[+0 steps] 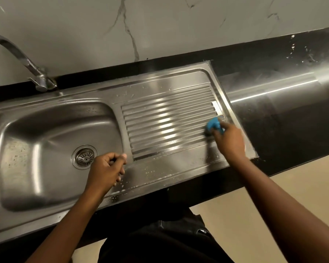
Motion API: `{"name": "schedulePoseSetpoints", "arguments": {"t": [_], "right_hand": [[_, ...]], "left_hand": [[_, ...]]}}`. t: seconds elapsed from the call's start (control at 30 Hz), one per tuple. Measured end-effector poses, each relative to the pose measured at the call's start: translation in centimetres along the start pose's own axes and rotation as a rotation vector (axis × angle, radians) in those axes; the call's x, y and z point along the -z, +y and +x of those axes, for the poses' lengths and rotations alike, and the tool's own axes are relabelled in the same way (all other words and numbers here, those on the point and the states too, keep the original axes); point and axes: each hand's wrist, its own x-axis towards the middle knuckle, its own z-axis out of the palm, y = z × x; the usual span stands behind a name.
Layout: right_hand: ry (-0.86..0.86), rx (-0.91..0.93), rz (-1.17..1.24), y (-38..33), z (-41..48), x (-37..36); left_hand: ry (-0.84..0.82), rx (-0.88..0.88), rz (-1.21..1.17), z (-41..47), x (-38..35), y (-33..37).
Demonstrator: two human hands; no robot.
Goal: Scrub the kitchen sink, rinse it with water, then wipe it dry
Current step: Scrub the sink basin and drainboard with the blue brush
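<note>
A stainless steel sink [36, 149] fills the left of the view, with a round drain strainer [84, 157] in its basin. To its right lies the ribbed drainboard [167, 122]. My right hand [229, 140] grips a blue sponge [213, 125] and presses it on the right end of the ribs. My left hand [106, 168] has its fingers curled and holds nothing; it rests on the steel rim between basin and drainboard. Soap flecks and droplets lie on the front rim.
A curved chrome tap [27, 63] stands behind the basin at the upper left. Black countertop [292, 114] runs right of the drainboard, with white splashes at its far end. A marble-patterned wall [160, 25] rises behind. My dark clothing and beige floor show below.
</note>
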Motion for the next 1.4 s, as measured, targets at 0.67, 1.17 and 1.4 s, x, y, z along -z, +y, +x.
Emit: {"name": "schedulePoseSetpoints", "arguments": {"t": [0.67, 1.17, 1.4], "right_hand": [[-0.063, 0.063, -0.017, -2.5, -2.6, -2.2], [-0.314, 0.410, -0.151, -14.8, -14.0, -16.3], [-0.337, 0.257, -0.104, -9.1, -11.7, -10.4]], "left_hand": [[0.010, -0.032, 0.022, -1.2, 2.7, -0.6], [0.030, -0.043, 0.052, -2.0, 4.0, -1.2], [0.022, -0.043, 0.014, -1.7, 4.5, -1.1]]}}
